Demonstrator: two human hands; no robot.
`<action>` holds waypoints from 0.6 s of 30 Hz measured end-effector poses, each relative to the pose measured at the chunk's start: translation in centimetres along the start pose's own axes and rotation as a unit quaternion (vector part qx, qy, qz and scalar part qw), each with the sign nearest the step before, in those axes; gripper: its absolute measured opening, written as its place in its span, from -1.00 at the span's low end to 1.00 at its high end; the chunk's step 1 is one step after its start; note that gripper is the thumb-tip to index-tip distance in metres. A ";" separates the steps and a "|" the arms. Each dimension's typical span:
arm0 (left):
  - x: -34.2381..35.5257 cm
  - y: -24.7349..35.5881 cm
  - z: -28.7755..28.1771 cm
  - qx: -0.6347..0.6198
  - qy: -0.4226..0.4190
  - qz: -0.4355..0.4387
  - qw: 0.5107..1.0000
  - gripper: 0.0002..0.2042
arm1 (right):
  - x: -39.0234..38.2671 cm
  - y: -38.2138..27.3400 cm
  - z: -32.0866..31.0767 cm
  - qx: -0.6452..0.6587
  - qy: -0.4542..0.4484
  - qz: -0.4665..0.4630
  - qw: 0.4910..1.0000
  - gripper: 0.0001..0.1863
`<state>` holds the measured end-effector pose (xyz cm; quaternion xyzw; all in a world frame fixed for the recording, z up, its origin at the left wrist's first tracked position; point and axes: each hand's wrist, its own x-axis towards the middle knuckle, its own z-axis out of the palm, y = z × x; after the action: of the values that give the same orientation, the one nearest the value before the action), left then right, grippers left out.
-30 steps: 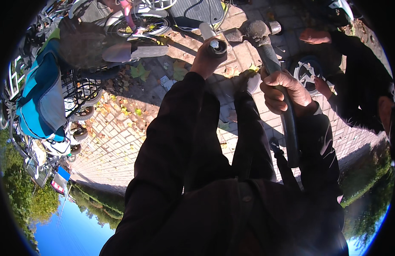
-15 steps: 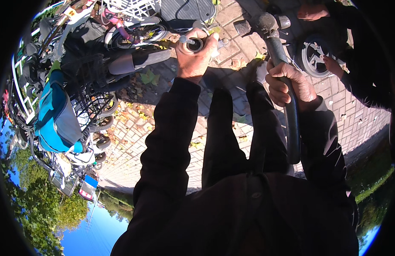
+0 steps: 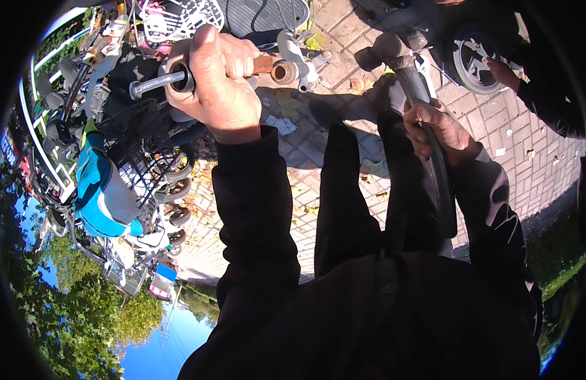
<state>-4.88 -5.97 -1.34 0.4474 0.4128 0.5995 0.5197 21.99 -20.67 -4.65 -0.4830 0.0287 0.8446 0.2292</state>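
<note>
My left hand (image 3: 220,85) is raised at upper centre-left, fingers wrapped round a dark metal collar (image 3: 181,75). A silver bolt (image 3: 155,85) sticks out of the collar to the left. Past my knuckles on the right shows a rusty brown tube (image 3: 264,64) with a ring-shaped end; whether it joins the collar is hidden by my fingers. In my right hand (image 3: 440,134) is a hammer (image 3: 432,114), gripped round its dark handle. Its head (image 3: 389,52) points up and away from me, apart from the bolt, and the handle's end hangs toward my body.
Bicycles and scooters crowd the left, with a teal cover (image 3: 103,190), a black wire basket (image 3: 144,171) and a grey footboard (image 3: 267,16). At upper right, another person's hand (image 3: 503,73) is by a small wheel (image 3: 475,60). Leaves lie on brick paving (image 3: 496,130).
My left hand has moved left and up with the collar and bolt, uncovering the brown tube's ring end. The hammer has shifted slightly, its head a little lower; my right hand still grips it.
</note>
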 end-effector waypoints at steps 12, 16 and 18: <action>0.0 3.7 -4.5 -0.476 0.092 -0.360 0.797 -0.53 | 3.5 4.0 -8.3 -0.178 0.217 -0.008 0.960 -0.78; -0.5 4.4 -5.7 -0.487 0.157 -0.392 0.764 -0.45 | 3.9 8.7 -12.7 -0.208 0.268 -0.039 0.940 -0.78; -0.2 4.7 -6.6 -0.495 0.190 -0.455 0.716 -0.64 | 4.7 11.3 -15.4 -0.213 0.280 -0.043 0.935 -0.77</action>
<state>-12.39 -6.95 1.43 -0.2384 0.3012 0.4818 0.7876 27.61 -33.26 -18.65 -0.7380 -0.1093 0.6510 0.1398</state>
